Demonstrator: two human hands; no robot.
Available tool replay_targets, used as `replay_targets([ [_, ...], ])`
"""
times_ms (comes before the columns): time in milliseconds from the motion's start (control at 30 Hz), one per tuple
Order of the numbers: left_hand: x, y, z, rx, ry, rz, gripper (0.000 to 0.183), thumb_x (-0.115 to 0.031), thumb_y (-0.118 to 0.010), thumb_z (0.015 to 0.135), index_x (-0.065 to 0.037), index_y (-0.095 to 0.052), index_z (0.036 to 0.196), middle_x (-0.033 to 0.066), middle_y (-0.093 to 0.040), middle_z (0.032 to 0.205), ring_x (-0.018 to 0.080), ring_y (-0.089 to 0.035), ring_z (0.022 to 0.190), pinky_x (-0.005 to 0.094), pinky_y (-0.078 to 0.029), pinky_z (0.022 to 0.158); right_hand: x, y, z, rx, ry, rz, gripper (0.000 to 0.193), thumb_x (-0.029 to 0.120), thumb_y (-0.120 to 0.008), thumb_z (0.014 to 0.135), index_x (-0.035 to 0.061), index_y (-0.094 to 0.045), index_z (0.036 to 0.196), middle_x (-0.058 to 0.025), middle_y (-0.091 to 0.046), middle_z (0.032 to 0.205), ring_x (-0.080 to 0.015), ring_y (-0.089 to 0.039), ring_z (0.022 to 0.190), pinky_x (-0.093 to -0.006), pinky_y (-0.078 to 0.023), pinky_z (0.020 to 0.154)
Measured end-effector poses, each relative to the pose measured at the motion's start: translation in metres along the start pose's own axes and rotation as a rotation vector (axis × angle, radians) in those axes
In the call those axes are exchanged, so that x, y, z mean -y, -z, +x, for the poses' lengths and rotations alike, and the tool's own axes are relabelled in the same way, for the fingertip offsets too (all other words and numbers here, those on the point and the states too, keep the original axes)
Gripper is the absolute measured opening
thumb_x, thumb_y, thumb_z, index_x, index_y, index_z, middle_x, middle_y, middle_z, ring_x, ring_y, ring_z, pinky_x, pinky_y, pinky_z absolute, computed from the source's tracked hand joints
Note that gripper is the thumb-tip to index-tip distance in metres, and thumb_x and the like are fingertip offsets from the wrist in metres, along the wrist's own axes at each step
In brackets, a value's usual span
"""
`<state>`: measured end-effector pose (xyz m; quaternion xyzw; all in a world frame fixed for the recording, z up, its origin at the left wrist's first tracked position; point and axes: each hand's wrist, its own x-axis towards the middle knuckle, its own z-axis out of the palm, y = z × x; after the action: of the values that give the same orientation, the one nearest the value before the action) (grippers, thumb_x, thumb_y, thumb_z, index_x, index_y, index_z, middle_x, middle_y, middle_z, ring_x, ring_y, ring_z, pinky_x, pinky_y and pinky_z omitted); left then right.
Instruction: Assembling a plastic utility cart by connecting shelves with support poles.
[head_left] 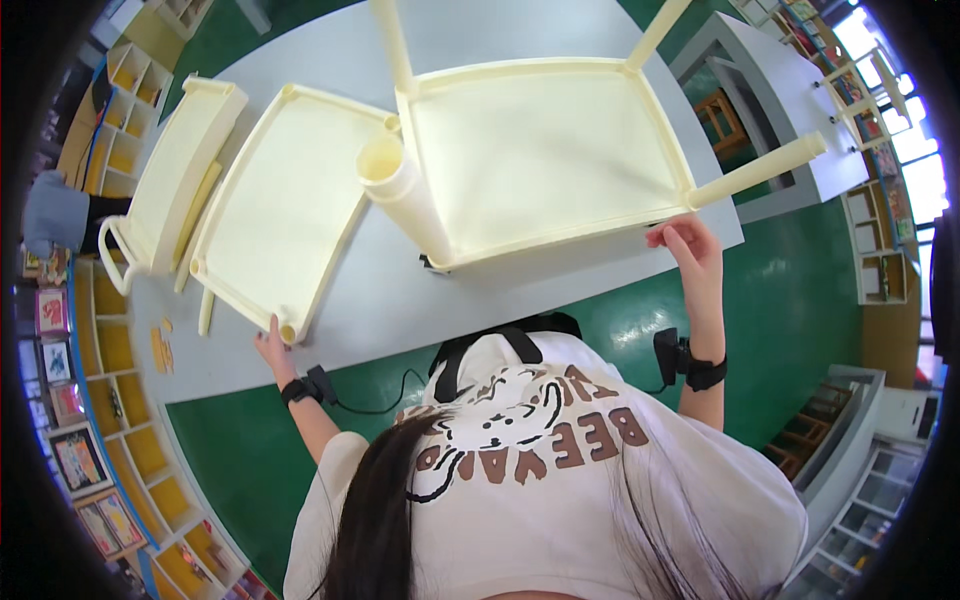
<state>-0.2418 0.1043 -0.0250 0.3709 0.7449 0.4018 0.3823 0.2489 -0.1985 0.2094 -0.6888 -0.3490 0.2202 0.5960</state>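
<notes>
Cream panel [285,195] touches spread left grip [275,350]; empty right grip [697,249] half-curls near four-legged frame [540,140].

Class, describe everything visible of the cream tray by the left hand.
The cream tray looks plastic: a smooth, flat panel with a low raised rim and round sockets at its corners. It lies rim side up, turned askew, on the pale grey table, left of the legged tray. The left hand seems to touch its nearest corner.

On a grey table [390,302]: cream panel [540,150] (legs [760,172] up), tray [285,195], rods [198,228], handled piece [185,175].
</notes>
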Motion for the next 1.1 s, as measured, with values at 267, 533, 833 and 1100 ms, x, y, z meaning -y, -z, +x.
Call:
replay_targets([
  [267, -0.004, -0.008, 0.011, 0.303, 0.078, -0.259, 0.044, -0.024, -0.064, 0.068, 0.002, -0.047, 0.099, 0.0106, -0.051, 0.092, 0.0208, -0.053, 0.079, 0.031, -0.046, 0.064, -0.08, -0.003, -0.007, -0.014, 0.251, -0.841, 0.037, 0.015, -0.063, 0.066, 0.0105, -0.05, 0.101, -0.008, -0.048, 0.107, -0.0243, -0.045, 0.096, -0.0365, -0.036, 0.082],
  [533, -0.02, -0.004, 0.001, 0.316, 0.129, -0.563, 0.018, -0.015, -0.049, 0.067, -0.006, -0.046, 0.082, 0.0051, -0.05, 0.076, 0.0188, -0.054, 0.069, 0.0296, -0.046, 0.061, -0.129, -0.044, 0.026, 0.194, 0.456, -1.127, 0.067, 0.017, -0.068, 0.057, 0.0158, -0.039, 0.117, -0.0047, -0.035, 0.124, -0.0234, -0.035, 0.11, -0.0532, -0.023, 0.09],
  [833, -0.036, -0.007, -0.012, 0.358, 0.031, -0.527, 0.01, -0.016, -0.043, 0.066, -0.007, -0.048, 0.07, 0.0025, -0.05, 0.068, 0.0173, -0.053, 0.064, 0.0282, -0.044, 0.055, -0.138, -0.044, 0.052, 0.175, 0.463, -1.263, 0.076, 0.011, -0.066, 0.049, 0.018, -0.037, 0.119, -0.0028, -0.036, 0.124, -0.0241, -0.035, 0.11, -0.0585, -0.023, 0.088],
  [1100, -0.078, -0.009, -0.034, 0.351, 0.088, -0.699, 0.015, -0.008, -0.045, 0.061, -0.002, -0.049, 0.075, 0.0071, -0.051, 0.072, 0.021, -0.054, 0.071, 0.0351, -0.048, 0.065, -0.146, -0.032, 0.069, 0.165, 0.459, -1.199, 0.075, 0.008, -0.064, 0.05, 0.0179, -0.038, 0.119, -0.0034, -0.036, 0.125, -0.025, -0.034, 0.111, -0.05, -0.028, 0.089],
])
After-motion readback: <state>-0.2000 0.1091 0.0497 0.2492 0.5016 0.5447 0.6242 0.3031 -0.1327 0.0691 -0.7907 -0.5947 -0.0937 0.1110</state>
